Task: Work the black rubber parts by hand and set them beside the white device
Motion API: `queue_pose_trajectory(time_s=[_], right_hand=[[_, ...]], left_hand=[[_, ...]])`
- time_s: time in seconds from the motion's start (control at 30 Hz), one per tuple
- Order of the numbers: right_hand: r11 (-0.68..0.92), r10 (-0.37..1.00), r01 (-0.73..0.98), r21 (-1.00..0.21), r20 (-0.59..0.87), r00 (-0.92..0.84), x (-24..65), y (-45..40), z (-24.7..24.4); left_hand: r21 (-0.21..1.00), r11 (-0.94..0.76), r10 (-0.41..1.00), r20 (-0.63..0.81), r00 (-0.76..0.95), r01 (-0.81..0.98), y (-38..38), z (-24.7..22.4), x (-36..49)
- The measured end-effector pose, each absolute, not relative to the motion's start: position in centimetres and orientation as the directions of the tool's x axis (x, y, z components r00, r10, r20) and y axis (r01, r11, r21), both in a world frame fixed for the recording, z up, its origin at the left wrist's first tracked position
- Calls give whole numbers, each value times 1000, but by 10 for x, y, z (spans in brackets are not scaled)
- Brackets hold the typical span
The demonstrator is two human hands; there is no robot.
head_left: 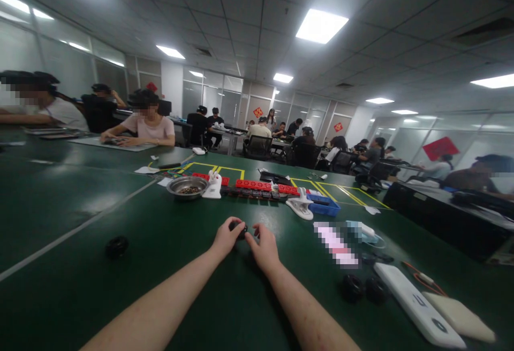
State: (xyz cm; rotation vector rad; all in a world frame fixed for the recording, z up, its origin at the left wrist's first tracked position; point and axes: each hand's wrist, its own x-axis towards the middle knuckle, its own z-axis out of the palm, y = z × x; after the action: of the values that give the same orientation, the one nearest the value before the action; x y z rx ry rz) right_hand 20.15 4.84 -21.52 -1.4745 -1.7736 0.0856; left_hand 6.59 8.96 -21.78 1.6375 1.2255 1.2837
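Note:
On the green table [160, 265], my left hand [227, 239] holds a small black round part [241, 231] between thumb and fingers. Close beside it, my right hand [264, 246] has its fingers bent and its thumb near the part; whether it grips anything is too small to tell. Another black round part [116, 246] lies to the left. Two more black round parts, one [353, 288] beside the other [376, 290], sit at the right. Beyond my hands, red block strips [257, 185] lie along a dark row of parts.
A metal bowl [187, 188] holds small pieces. White clamp-like stands [300, 206] flank the red strips, by a blue tray [324, 206]. At the right are a white device [420, 305], a cream pouch [460, 316] and a black case [445, 217]. A person [146, 123] sits across the table.

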Motion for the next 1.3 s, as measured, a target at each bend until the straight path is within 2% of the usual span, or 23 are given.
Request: queue_pose_trajectory(time_s=[0.07,0.17,0.37,0.43,0.57,0.67,0.87,0.97,1.1,1.2,1.3], right_hand=[[260,882,773,-578,467,53,203,51,-216],[256,926,696,-671,376,22,205,56,-219],[307,941,501,-809,336,-35,204,60,-220],[322,935,497,-806,352,-36,203,60,-219],[363,903,598,-714,428,-36,203,58,-217],[406,874,612,-678,484,-44,204,55,-216],[352,893,541,-764,448,50,204,51,-219],[291,906,596,-749,415,78,207,51,-220],[295,916,656,-695,400,13,209,50,-219],[316,930,654,-687,359,-72,207,50,-219],[325,928,656,-681,363,-82,206,53,-221]], left_hand=[[919,-304,951,307,29,250,86,-217,65],[886,-361,931,358,64,292,79,-214,67],[860,-391,920,363,144,328,76,-213,74],[873,-377,926,354,130,310,79,-214,74],[921,-293,956,272,113,256,85,-215,73],[944,-236,969,211,129,229,88,-214,71],[983,-155,979,139,151,97,85,-212,68],[973,-213,967,197,160,89,79,-209,66],[902,-385,916,349,198,195,70,-205,65],[852,-444,891,386,241,278,67,-203,66],[841,-438,895,375,243,316,69,-204,67]])
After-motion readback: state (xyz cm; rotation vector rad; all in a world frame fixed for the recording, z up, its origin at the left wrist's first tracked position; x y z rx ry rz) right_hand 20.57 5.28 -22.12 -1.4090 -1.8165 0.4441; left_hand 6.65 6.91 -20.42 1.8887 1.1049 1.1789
